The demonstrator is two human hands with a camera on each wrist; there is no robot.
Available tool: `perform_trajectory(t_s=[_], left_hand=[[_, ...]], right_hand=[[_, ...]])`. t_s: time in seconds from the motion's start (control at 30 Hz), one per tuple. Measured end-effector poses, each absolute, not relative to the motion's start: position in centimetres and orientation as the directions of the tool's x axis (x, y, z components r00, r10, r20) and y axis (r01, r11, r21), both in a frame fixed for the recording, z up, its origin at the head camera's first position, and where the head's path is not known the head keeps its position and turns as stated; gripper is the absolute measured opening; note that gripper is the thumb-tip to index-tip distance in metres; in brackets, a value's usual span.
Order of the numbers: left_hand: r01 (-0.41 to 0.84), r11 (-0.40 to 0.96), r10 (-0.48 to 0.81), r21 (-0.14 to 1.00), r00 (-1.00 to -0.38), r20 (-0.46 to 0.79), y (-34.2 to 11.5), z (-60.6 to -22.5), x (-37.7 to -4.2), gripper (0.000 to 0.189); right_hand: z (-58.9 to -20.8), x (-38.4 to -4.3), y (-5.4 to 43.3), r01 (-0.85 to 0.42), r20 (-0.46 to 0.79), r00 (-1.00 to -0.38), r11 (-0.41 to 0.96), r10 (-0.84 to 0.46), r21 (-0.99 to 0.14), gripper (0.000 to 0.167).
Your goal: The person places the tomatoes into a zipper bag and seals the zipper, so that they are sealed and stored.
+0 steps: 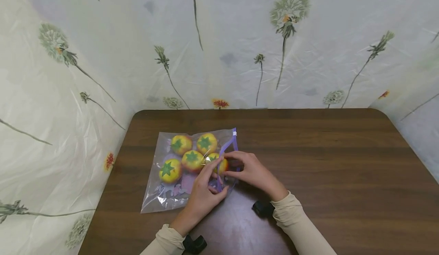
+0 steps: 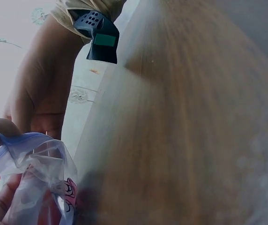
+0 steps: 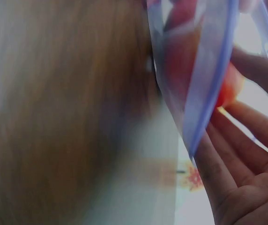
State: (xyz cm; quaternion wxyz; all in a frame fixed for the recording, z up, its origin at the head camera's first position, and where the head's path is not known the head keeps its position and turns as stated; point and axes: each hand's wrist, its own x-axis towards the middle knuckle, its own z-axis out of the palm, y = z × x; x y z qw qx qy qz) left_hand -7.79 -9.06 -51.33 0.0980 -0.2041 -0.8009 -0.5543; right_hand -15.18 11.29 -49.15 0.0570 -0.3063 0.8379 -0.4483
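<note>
A clear plastic zip bag (image 1: 152, 190) with a purple closure strip lies flat on the table, its mouth facing right. Inside show several round yellow-and-red fruits (image 1: 170, 171), each topped by a green star-shaped leaf. At the mouth, my left hand (image 1: 202, 194) holds the strip edge, the bag film bunched by its fingers. Across from it, the thumb and fingers of my right hand (image 1: 252, 169) grip one more fruit (image 1: 223, 166), partly covered by the film and fingers. Close up in the right wrist view, that fruit (image 3: 230, 86) shows red beside the strip.
The dark brown wooden table (image 1: 326, 163) extends to the right of the bag. Pale sheeting (image 1: 233, 30) printed with dandelions hangs behind it and at the sides. A black wrist mount (image 1: 263, 209) sits under the right sleeve, another (image 1: 194, 244) beside the left.
</note>
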Motion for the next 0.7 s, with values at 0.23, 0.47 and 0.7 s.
perform_trajectory(t_s=[0.23, 0.47, 0.7], left_hand=[[0.429, 0.294, 0.22, 0.854, -0.9, 0.377, -9.1, -51.4, -7.8, 0.085], [0.438, 0.299, 0.223, 0.848, -0.896, 0.385, -9.1, -51.3, -7.8, 0.086], [0.463, 0.298, 0.225, 0.834, -0.884, 0.411, -9.1, -51.4, -7.8, 0.088]], right_hand=[[-48.8, -15.4, 11.8, -0.437, 0.17, -0.821, 0.407, -0.546, -0.802, 0.043], [-48.8, -15.3, 11.0, -0.451, 0.17, -0.81, 0.411, -0.561, -0.792, 0.04], [-49.1, -15.2, 10.3, -0.468, 0.195, -0.814, 0.418, -0.548, -0.778, 0.035]])
